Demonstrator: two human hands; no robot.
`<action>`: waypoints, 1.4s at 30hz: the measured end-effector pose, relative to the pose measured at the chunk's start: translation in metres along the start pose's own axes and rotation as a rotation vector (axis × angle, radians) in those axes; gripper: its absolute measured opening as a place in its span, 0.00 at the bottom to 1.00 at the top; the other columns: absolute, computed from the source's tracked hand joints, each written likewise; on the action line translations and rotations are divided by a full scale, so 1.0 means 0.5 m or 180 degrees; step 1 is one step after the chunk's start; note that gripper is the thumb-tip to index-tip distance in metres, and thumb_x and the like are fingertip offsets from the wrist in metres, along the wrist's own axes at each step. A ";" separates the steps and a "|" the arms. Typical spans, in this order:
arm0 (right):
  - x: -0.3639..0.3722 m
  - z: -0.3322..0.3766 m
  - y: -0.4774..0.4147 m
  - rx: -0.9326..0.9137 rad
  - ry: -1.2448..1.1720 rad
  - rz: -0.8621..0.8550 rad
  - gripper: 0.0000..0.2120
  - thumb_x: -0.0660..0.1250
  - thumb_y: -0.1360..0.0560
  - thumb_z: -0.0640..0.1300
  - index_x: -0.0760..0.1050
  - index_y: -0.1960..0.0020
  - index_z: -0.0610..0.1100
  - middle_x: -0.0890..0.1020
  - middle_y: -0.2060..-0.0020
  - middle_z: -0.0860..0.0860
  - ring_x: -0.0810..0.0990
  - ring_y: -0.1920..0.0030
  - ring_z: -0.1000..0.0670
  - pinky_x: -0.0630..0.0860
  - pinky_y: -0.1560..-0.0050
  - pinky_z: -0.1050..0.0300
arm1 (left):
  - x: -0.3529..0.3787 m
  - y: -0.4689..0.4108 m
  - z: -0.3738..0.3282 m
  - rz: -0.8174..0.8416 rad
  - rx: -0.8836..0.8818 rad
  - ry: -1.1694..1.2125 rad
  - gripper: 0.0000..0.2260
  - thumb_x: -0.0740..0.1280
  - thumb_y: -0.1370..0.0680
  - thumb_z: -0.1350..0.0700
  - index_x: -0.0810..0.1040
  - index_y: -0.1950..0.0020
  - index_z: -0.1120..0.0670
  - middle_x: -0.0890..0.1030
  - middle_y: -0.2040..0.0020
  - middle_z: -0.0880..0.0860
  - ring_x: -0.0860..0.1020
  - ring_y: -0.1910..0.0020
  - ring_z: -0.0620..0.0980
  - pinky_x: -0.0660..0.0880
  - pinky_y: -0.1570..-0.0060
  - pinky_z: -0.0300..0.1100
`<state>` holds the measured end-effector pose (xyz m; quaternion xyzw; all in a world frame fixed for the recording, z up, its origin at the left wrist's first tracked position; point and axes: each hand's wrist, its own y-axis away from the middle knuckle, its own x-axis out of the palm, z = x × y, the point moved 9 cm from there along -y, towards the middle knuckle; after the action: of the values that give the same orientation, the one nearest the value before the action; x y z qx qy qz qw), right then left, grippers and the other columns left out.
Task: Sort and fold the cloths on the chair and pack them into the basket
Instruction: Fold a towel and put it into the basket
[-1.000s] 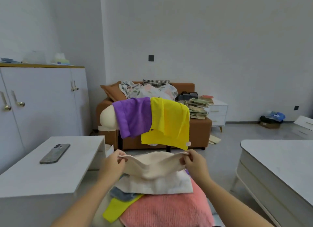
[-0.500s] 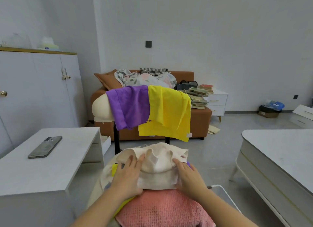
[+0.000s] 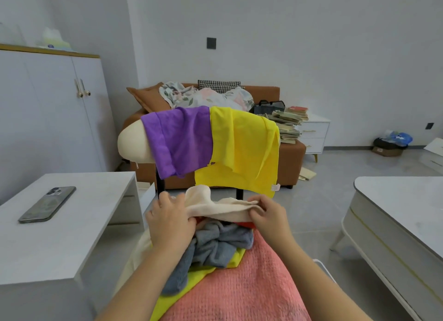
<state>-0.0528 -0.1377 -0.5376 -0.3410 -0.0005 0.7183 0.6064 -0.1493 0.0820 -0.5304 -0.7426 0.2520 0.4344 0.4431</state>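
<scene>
Cream fabric sags between two hands: the cream cloth is held just above the heap on the seat of the chair, in front of its backrest. The left hand is curled round its left end and the right hand pinches its right end. It looks thick and napped, bunched into a loose roll with one corner standing up, not laid into any neat fold. Judging by this, the job is at an early stage: no folded piece shows and nothing is packed. Directly beneath lie a crumpled grey cloth, a sliver of red cloth, a yellow-green cloth and, nearest the camera, a coral waffle-textured towel, all tangled and unsorted. A purple cloth and a yellow cloth hang over the backrest side by side, touching. The basket is not plainly in view; a white edge at the lower right may belong to it, but I cannot tell. To the left a phone lies on a white table, and a brown sofa stands behind.
</scene>
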 end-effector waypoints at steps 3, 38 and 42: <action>0.026 0.010 -0.023 -0.0044 -0.0220 0.0036 0.13 0.63 0.29 0.33 0.78 0.56 0.50 0.81 0.62 0.59 0.77 0.59 0.63 0.68 0.63 0.71 | -0.003 0.006 -0.100 -0.0281 0.1143 0.0555 0.27 0.70 0.35 0.57 0.71 0.36 0.50 0.69 0.34 0.57 0.66 0.33 0.59 0.67 0.39 0.56; 0.025 -0.086 -0.048 0.0144 -0.1016 0.0189 0.15 0.57 0.20 0.54 0.78 0.53 0.46 0.78 0.56 0.49 0.76 0.54 0.56 0.71 0.54 0.62 | 0.103 -0.005 -0.154 0.0352 0.0992 0.2742 0.11 0.59 0.25 0.45 0.78 0.56 0.49 0.78 0.57 0.42 0.76 0.53 0.42 0.71 0.55 0.35; 0.047 -0.082 -0.050 0.0138 -0.1218 0.0547 0.13 0.60 0.23 0.53 0.81 0.50 0.48 0.76 0.39 0.62 0.71 0.36 0.61 0.69 0.39 0.61 | 0.098 -0.001 -0.163 0.0319 0.1087 0.2798 0.09 0.61 0.27 0.49 0.78 0.56 0.51 0.77 0.56 0.42 0.76 0.54 0.41 0.72 0.55 0.33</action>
<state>-0.0116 -0.1277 -0.5700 -0.1841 -0.0711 0.8189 0.5390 -0.0902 0.0111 -0.5541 -0.7596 0.5189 0.0521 0.3886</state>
